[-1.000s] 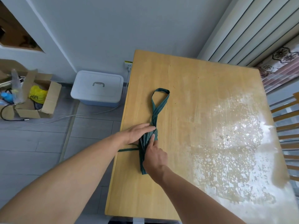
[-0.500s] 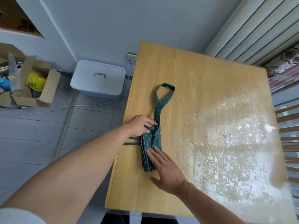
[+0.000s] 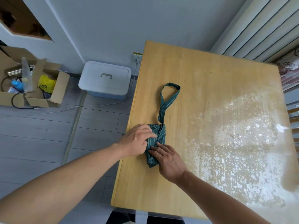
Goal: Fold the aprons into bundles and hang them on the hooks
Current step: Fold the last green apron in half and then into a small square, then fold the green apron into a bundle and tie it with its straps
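Note:
A dark green striped apron [image 3: 157, 139] lies folded into a narrow bundle near the left edge of the wooden table [image 3: 210, 88]. Its neck loop [image 3: 169, 96] stretches away from me toward the table's far end. My left hand [image 3: 137, 139] lies on the bundle's left side with its fingertips on the cloth. Fingers straight, my right hand [image 3: 168, 159] presses flat on the lower part of the bundle. No hooks are in view.
A white lidded box [image 3: 105, 80] stands on the tiled floor left of the table, by a wall socket [image 3: 137, 56] with a cable. An open cardboard box [image 3: 30, 81] of odds and ends sits farther left. Chair slats [image 3: 293, 117] show at the right edge.
The bundle has become wider at its top where my left hand has spread over it. The waist strap that stuck out to the left is no longer visible. My right hand stays flat on the lower end.

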`<action>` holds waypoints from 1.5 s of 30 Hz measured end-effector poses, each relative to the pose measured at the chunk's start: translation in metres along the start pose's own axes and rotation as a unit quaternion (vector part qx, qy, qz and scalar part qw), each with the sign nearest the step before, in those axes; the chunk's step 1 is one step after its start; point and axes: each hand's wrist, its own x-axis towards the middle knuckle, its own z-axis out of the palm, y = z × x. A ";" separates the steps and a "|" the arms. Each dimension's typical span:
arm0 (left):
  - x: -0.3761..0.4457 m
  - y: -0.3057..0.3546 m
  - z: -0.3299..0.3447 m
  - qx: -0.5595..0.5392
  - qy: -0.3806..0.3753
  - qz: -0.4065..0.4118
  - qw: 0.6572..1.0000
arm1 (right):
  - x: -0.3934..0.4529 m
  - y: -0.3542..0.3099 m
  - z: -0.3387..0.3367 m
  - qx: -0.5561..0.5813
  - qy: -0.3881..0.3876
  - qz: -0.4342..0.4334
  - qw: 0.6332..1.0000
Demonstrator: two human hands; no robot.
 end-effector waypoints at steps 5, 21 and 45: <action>-0.029 -0.004 0.009 -0.008 -0.176 -0.114 0.978 | 0.020 0.020 -0.043 0.188 -0.065 0.031 0.980; 0.015 0.014 0.023 -0.032 0.047 -0.336 0.940 | 0.070 0.044 -0.050 0.388 -0.028 0.294 0.873; 0.018 0.034 0.006 -0.418 0.018 -0.332 0.845 | 0.062 0.049 -0.054 0.642 0.024 0.448 0.621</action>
